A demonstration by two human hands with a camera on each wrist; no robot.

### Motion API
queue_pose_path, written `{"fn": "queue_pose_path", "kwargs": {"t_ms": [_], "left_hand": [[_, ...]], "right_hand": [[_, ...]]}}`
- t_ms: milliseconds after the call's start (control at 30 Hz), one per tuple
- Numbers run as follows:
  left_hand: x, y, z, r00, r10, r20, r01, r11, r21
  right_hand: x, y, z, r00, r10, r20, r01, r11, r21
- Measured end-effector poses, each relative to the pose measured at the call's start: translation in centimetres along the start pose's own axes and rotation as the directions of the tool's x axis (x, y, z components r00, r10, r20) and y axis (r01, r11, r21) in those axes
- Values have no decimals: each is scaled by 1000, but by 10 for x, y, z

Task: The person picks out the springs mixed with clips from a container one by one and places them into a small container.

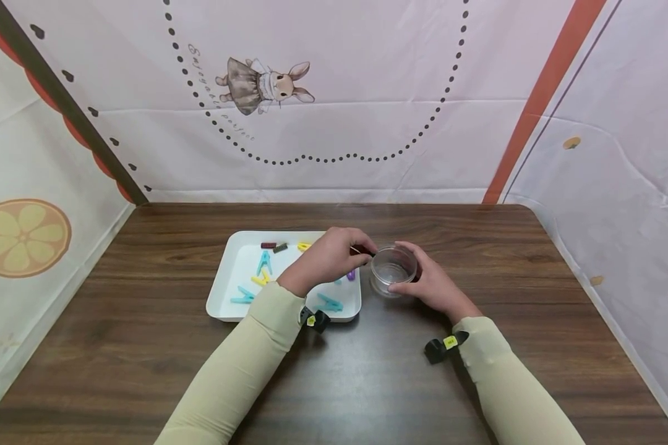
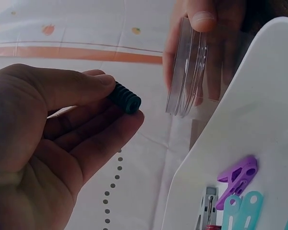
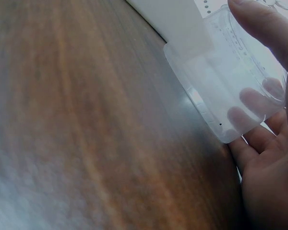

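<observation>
My left hand is over the right side of the white tray, beside the clear container. Between its thumb and fingertips it pinches a small dark green spring, ribbed along its length. My right hand grips a round clear plastic container just right of the tray, thumb on the near side and fingers round the far side. The right wrist view shows the fingers through the wall of the container. Inside it, no object can be made out from the head view.
The white tray holds teal clothespins, a yellow clothespin, a purple clothespin, a dark red spring and an olive spring. A pale clip with metal lies there too. A patterned cloth backdrop stands behind the wooden table.
</observation>
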State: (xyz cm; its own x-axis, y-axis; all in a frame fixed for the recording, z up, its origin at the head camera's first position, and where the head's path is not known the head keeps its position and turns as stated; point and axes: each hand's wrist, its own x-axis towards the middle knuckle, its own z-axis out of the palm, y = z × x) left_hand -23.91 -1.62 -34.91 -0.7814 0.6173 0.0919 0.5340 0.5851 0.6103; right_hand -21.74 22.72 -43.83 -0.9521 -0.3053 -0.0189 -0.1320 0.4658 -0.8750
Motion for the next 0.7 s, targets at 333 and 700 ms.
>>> {"fn": "queue_pose_path", "kwargs": {"t_ms": [333,700], "left_hand": [[3,2,4,1000,20,-15,-20,1000,24],[7,5,8,998,57,-28,-56,998,37]], "right_hand": [[-1,0,0,1000,17,14,-17,1000,4],[-1,1,-1,1000,11,20,-11,1000,8]]}}
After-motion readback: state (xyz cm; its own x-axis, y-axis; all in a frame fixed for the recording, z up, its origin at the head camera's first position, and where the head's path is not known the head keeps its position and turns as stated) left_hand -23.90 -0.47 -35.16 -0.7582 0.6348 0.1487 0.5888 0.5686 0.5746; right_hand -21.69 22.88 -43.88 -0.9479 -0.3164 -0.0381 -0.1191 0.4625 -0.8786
